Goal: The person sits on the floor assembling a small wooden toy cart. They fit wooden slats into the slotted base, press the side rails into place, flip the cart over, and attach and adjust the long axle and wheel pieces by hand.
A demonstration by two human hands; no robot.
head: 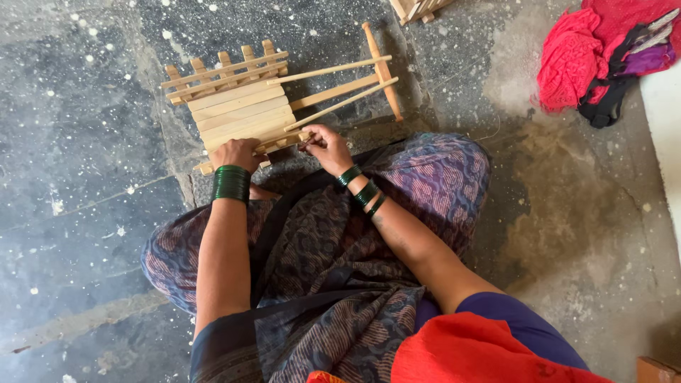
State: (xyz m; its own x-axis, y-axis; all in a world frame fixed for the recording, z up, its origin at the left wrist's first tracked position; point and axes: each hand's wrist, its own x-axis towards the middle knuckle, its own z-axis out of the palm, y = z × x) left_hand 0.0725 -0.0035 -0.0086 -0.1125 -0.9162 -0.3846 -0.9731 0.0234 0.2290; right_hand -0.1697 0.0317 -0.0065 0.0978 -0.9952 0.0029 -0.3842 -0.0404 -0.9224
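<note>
**Pale wood, dark floor, bright cloth**

The frame [241, 106] is pale bare wood. The floor [78, 142] is dark grey, flecked white. Bangles [231, 183] are green. The skirt [333, 248] is purple-brown, finely patterned. The cloth heap [574, 60] is pinkish red.

Two hands, left [237, 152] and right [328, 147], one slatted wooden frame [241, 106] with three long rods [333, 92], one heap of red cloth [603, 53], and green bangles [231, 183] on both wrists.

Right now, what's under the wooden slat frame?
The wooden slat frame lies on the speckled dark stone floor. Its near edge is gripped by the left hand and right hand. The floor directly beneath the slats is hidden.
</note>
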